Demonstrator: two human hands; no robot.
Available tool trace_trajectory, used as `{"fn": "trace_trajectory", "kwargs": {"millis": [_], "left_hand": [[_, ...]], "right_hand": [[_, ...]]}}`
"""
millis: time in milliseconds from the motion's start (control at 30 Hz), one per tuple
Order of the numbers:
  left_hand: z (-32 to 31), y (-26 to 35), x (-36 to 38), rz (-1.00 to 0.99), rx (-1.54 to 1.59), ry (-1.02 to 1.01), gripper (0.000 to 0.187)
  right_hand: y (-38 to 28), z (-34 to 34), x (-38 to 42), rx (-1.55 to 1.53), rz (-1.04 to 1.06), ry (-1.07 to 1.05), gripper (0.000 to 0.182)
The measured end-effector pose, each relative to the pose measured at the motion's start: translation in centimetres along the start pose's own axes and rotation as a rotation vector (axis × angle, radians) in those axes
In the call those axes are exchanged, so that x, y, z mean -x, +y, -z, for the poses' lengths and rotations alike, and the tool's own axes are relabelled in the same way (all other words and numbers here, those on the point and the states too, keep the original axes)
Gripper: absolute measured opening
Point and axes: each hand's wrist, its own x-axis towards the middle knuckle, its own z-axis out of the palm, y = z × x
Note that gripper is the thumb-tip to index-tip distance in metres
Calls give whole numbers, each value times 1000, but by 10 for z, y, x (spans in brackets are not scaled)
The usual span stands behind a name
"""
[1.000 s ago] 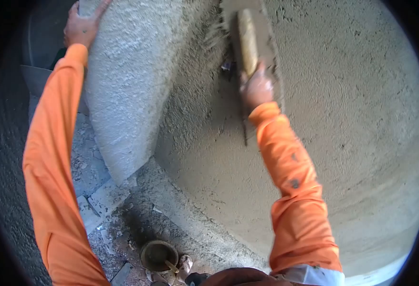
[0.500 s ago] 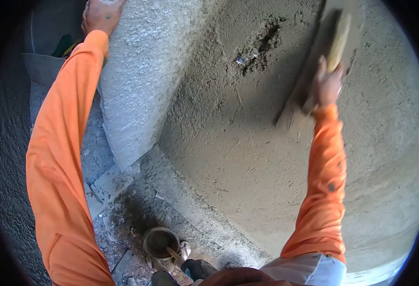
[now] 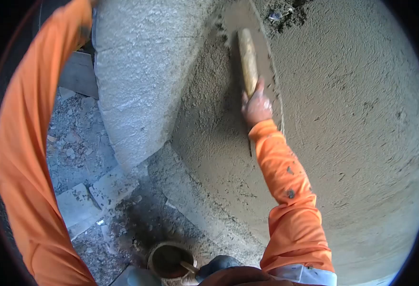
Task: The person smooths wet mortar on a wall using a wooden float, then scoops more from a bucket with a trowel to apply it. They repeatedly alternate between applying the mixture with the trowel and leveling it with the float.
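Note:
My right hand (image 3: 257,106) is closed round the wooden handle of a long float (image 3: 262,52), which lies flat against the wet, grey plastered wall (image 3: 343,119). The handle points up and slightly left. Rough mortar shows to the left of the float, and a ragged hollow (image 3: 286,16) sits at its upper right. My left arm reaches up along the left side to the top edge, beside the pale, rough column face (image 3: 142,71). Almost all of my left hand is out of the frame there, so its fingers cannot be made out.
A bucket (image 3: 151,260) with a wooden-handled tool in it stands at the bottom, by my feet. Rubble and broken slabs (image 3: 78,205) lie on the floor at the lower left. A grey board (image 3: 79,74) is behind my left arm.
My right hand has moved left and slightly down in the view with the float, which is now near the column. My left hand has gone almost out of the top edge. The view has shifted.

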Motion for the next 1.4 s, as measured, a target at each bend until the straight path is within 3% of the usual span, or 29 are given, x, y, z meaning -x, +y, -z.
{"fn": "trace_trajectory", "kwargs": {"millis": [33, 67, 100, 133, 233, 300, 367, 400, 500, 567, 600, 667, 767, 867, 900, 967, 1000, 1067, 1100, 1133, 1200, 1267, 1333, 1400], "left_hand": [[-3, -42, 29, -199, -143, 189, 95], [12, -77, 58, -280, 21, 18, 101], [16, -102, 102, -188, -122, 80, 106], [24, -114, 146, -11, -124, 12, 112], [28, -188, 231, 165, -169, 6, 111], [30, -217, 257, 269, -124, -10, 110], [34, -225, 263, 444, 49, -230, 104], [35, -229, 263, 427, 93, -254, 98], [28, -247, 266, 370, 25, -192, 96], [28, -239, 271, 373, -4, -172, 95], [31, -235, 271, 370, -42, -137, 95], [34, -234, 269, 364, -52, -164, 94], [29, -238, 270, 371, -67, -169, 92], [30, -235, 269, 361, -111, -147, 88], [30, -235, 268, 375, -111, -137, 88], [28, -239, 270, 344, -78, -127, 87], [28, -238, 272, 345, -78, -132, 87], [30, -235, 269, 364, -19, -160, 87], [30, -234, 270, 361, -18, -164, 87], [32, -234, 271, 362, -56, -167, 88], [33, -232, 270, 349, -81, -167, 89], [33, -231, 271, 341, -87, -144, 92], [31, -235, 271, 341, -95, -143, 93], [31, -237, 272, 328, -108, -146, 94]], "right_hand": [[5, -18, 17, -15, -7, -13, 70], [11, -35, 35, -5, -7, -54, 70], [18, -53, 53, 8, -3, -90, 71], [28, -79, 72, 30, 12, -85, 72], [43, -128, 128, 61, -71, -223, 78], [54, -149, 160, 67, -85, -249, 76], [68, -159, 186, 74, -98, -265, 75], [85, -158, 196, 127, -44, -262, 74], [104, -88, 200, 156, -44, -301, 70], [98, -24, 179, 215, 32, -28, 66], [126, -11, 147, 201, 188, 170, 63], [85, 71, 104, 187, 39, 360, 57], [105, 163, -21, 195, 147, 673, 61], [92, 252, -140, 133, 7, 661, 74], [58, 262, -142, 31, 18, 559, 75], [56, 250, -209, -201, -8, 614, 58], [39, 227, -204, -287, -36, 558, 59], [-7, 153, -181, -101, -82, 604, 63], [-15, 104, -177, 181, -88, 684, 65], [-17, 56, -170, 192, 9, 589, 69], [-56, -24, -79, -84, -65, 387, 64], [-52, -104, -25, -94, -31, 435, 64], [-53, -161, 34, -136, -161, 223, 70], [-45, -209, 83, -143, -182, 170, 72]]}}
